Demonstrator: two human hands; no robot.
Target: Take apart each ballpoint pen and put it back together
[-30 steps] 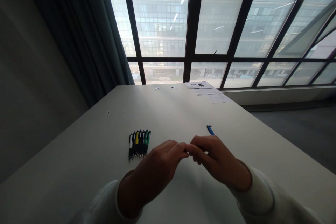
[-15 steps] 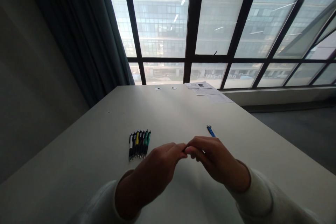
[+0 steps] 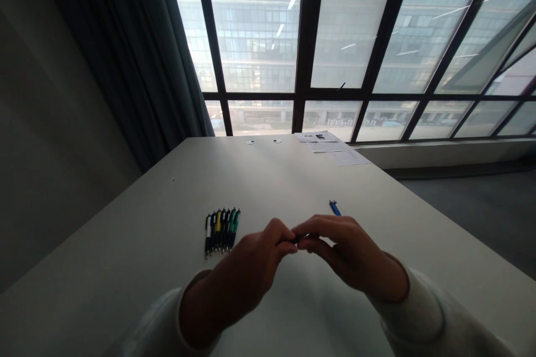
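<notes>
My left hand (image 3: 256,261) is closed, thumb and forefinger pinching one end of a slim dark pen (image 3: 297,239). From the other side, the fingertips of my right hand (image 3: 349,248) pinch the same pen. Only a short stretch of it shows between the two hands; the rest is hidden by fingers. Left of my left hand, several click pens (image 3: 221,230) lie side by side in a row, with white, yellow, black and green barrels. Just beyond my right hand lies a blue pen (image 3: 335,208), its near end covered by the hand.
The white table (image 3: 259,178) reaches to the windows (image 3: 255,28). Printed papers (image 3: 330,145) lie at its far right corner. Two small white round pieces (image 3: 251,142) are at the far edge. A dark curtain (image 3: 138,56) hangs on the left.
My hands have drawn slightly apart, my right hand shifting a little right, and more of the dark pen shows between the fingertips. The row of pens stays put.
</notes>
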